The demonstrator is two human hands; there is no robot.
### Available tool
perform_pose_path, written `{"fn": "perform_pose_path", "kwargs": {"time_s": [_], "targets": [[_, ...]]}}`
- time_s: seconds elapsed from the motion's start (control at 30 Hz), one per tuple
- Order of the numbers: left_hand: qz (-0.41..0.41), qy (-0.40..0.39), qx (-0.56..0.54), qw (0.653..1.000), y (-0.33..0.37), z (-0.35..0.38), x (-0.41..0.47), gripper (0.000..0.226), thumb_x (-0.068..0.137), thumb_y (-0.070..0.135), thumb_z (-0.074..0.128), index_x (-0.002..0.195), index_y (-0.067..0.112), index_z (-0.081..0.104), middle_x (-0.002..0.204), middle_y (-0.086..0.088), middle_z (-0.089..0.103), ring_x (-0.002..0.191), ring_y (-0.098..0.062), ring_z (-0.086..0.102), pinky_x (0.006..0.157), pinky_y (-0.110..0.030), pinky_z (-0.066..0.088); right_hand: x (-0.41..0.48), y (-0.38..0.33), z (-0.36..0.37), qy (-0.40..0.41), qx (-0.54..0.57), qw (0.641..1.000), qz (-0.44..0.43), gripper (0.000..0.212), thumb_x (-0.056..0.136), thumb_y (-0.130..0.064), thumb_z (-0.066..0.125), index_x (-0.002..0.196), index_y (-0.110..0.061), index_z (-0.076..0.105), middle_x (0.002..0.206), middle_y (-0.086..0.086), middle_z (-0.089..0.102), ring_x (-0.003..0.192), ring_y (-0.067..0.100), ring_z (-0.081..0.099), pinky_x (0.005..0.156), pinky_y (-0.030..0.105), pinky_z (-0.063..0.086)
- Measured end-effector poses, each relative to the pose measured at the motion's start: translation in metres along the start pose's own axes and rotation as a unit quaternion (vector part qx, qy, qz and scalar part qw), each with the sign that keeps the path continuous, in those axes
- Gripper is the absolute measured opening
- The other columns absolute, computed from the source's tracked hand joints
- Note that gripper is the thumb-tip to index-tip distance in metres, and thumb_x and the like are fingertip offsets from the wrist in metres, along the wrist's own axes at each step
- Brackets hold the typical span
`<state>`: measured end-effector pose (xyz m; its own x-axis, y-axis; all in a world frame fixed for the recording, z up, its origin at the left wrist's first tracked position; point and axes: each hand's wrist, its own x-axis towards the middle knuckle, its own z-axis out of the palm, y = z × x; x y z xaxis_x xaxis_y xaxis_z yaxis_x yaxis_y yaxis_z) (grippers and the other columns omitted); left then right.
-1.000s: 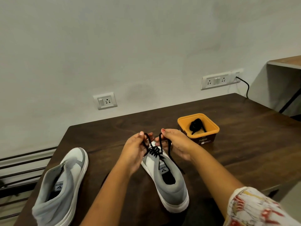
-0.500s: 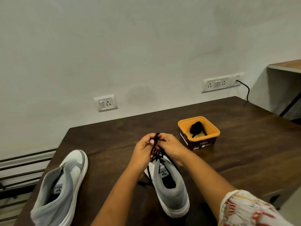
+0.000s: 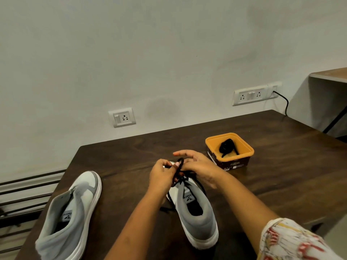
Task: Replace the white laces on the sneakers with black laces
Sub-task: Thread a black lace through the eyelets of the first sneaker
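Note:
A grey and white sneaker (image 3: 197,218) stands on the dark wooden table (image 3: 281,184) in front of me, threaded with a black lace (image 3: 180,166). My left hand (image 3: 162,175) pinches a loop of that lace above the shoe's tongue. My right hand (image 3: 199,168) holds the lace's other part beside it, forefinger stretched out to the left. The two hands touch over the eyelets. One loose lace end hangs down the shoe's left side. A second grey and white sneaker (image 3: 69,216) lies at the left with no lace visible.
An orange tub (image 3: 246,147) with a bundled black lace (image 3: 226,147) inside stands to the right of my hands. Wall sockets (image 3: 122,117) sit behind the table. The table's left edge runs close to the unlaced sneaker, with dark rails beyond it.
My hands held two lace ends apart a second ago, then came together over the tongue. Now the lace is looped around my left fingers and my right forefinger points out.

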<state>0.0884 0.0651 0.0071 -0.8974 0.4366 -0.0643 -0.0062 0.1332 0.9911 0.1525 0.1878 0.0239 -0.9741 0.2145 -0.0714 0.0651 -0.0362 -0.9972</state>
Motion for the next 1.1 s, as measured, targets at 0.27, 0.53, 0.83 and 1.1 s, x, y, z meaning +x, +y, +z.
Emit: {"fn": "perform_pose_path", "kwargs": {"time_s": [0.27,0.53,0.83,1.1], "targets": [[0.009,0.083,0.039,0.996,-0.003,0.006,0.002,0.028,0.085,0.029,0.069,0.073,0.015,0.048,0.061,-0.002,0.055,0.052,-0.014,0.051,0.052,-0.028,0.039,-0.001,0.0,-0.001,-0.009,-0.015,0.999,-0.035,0.036,0.087,0.011,0.055,0.112,-0.012,0.064,0.095,0.021,0.067,0.088,0.024,0.067,0.08,0.03,0.057],[0.009,0.033,-0.008,0.999,-0.001,0.004,0.0,0.023,0.09,0.022,0.06,0.071,0.018,0.048,0.065,-0.007,0.053,0.062,-0.02,0.05,0.062,-0.035,0.043,0.018,0.014,0.002,0.135,-0.124,0.983,-0.021,0.029,0.09,0.003,0.047,0.085,-0.013,0.071,0.085,0.013,0.073,0.083,0.029,0.071,0.084,0.047,0.057],[0.053,0.018,-0.002,0.998,0.002,-0.01,0.005,0.026,0.086,0.02,0.067,0.07,0.019,0.047,0.066,-0.012,0.043,0.067,-0.024,0.042,0.066,-0.041,0.041,0.009,0.007,0.003,-0.027,-0.105,0.989,0.103,0.028,0.086,-0.002,0.047,0.104,0.009,0.065,0.089,0.015,0.066,0.083,0.019,0.061,0.08,0.031,0.049],[0.052,-0.001,0.006,0.999,0.003,-0.009,0.007,0.024,0.09,0.016,0.063,0.074,0.012,0.045,0.064,-0.013,0.05,0.063,-0.023,0.05,0.065,-0.041,0.047,0.01,0.005,0.006,-0.015,-0.234,0.969,0.073,0.019,0.08,0.006,0.058,0.094,0.005,0.069,0.087,0.019,0.065,0.085,0.025,0.062,0.085,0.041,0.052]]}}
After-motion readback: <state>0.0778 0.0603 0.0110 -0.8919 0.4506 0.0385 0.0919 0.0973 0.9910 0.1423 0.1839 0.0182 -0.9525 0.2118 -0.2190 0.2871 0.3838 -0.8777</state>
